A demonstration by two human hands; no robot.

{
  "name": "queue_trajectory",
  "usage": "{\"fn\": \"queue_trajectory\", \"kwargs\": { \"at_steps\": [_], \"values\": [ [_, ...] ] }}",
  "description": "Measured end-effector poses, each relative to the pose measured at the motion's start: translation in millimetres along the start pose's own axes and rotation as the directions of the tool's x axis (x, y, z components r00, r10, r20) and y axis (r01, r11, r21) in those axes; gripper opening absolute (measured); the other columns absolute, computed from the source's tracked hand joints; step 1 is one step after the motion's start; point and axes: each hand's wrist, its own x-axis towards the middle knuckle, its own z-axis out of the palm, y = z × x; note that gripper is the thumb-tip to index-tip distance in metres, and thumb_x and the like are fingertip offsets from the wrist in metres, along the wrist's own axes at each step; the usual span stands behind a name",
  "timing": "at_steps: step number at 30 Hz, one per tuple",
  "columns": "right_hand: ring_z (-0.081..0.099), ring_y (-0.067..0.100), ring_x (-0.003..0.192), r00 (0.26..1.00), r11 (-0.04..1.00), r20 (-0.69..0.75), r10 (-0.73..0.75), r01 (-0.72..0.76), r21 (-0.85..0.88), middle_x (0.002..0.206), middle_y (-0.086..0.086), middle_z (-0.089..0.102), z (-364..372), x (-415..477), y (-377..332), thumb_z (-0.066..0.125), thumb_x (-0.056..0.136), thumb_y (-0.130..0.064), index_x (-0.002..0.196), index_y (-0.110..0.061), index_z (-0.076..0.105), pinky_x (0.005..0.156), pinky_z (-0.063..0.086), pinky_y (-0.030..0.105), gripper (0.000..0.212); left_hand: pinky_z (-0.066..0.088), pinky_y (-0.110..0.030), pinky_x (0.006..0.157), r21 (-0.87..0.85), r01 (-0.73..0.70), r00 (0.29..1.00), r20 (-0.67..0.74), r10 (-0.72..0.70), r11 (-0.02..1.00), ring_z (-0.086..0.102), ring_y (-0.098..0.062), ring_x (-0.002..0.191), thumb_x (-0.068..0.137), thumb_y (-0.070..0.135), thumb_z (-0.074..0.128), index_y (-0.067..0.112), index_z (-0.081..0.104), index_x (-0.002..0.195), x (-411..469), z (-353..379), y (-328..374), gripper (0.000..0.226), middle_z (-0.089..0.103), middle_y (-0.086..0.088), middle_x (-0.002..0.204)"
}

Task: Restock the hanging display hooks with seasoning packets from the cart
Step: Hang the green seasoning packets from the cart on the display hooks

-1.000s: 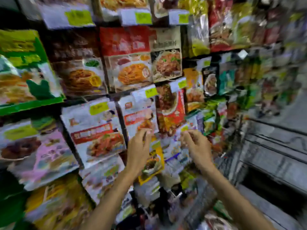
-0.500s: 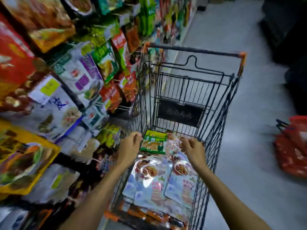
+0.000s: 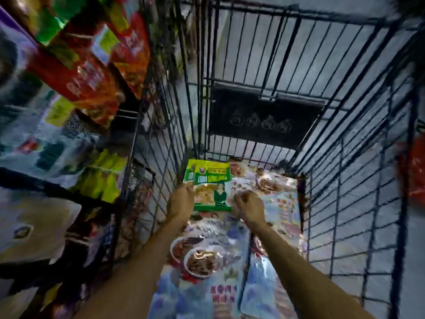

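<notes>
Wire cart (image 3: 287, 54): blue-white seasoning packets (image 3: 202, 284) flat inside. Left hand (image 3: 180, 201) grip closed on green packet (image 3: 210, 185) edge. Right hand (image 3: 249, 207) curled beside it; grip contents unclear.

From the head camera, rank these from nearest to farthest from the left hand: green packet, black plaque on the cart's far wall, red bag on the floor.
From the left hand:
1. green packet, touching it.
2. black plaque, ahead on the far wall.
3. red bag, outside the cart, far right.
</notes>
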Motion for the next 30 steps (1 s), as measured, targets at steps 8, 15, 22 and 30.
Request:
{"fn": "queue_trajectory", "kwargs": {
  "at_steps": [8,15,22,30],
  "values": [
    [0.058,0.032,0.102,0.983,0.985,-0.076,0.169,-0.171,-0.022,0.109,0.016,0.056,52,40,-9,0.076,0.080,-0.027,0.114,-0.001,0.046,0.082,0.048,0.041,0.052,0.029,0.006,0.046,-0.157,0.128,0.991,0.052,-0.121,0.979,0.045,-0.027,0.116,0.103,0.005,0.025,-0.010,0.037,0.137,33,49,-13,0.038,0.042,-0.025,0.139],
    [0.068,0.030,0.093,0.948,0.953,-0.095,0.303,-0.299,0.052,0.096,0.019,0.072,34,48,3,0.062,0.086,-0.003,0.092,0.002,0.072,0.066,0.043,0.023,0.013,0.042,-0.037,0.086,-0.129,0.215,0.975,-0.029,-0.220,0.968,0.053,-0.034,0.102,0.097,0.016,0.039,0.001,0.062,0.109,47,57,-20,0.030,0.057,-0.020,0.117],
    [0.057,0.028,0.060,0.941,0.946,-0.102,0.323,-0.324,0.010,0.081,0.027,0.070,-14,46,43,0.063,0.085,-0.002,0.071,0.002,0.068,0.067,0.050,0.039,0.016,0.042,-0.036,0.086,0.035,0.152,0.986,-0.070,-0.149,0.988,0.049,-0.030,0.111,0.094,0.013,0.045,0.006,0.055,0.122,60,60,-8,0.031,0.051,-0.016,0.128],
    [0.052,0.025,0.053,0.941,0.939,-0.087,0.327,-0.313,0.145,0.057,0.009,0.056,-8,55,43,0.066,0.082,-0.004,0.066,0.001,0.067,0.058,0.044,0.037,0.017,0.044,-0.039,0.094,0.153,0.110,0.984,-0.155,-0.086,0.982,0.043,-0.032,0.122,0.083,0.009,0.069,0.006,0.041,0.134,61,65,4,0.058,0.046,-0.017,0.133]
  ]
}}
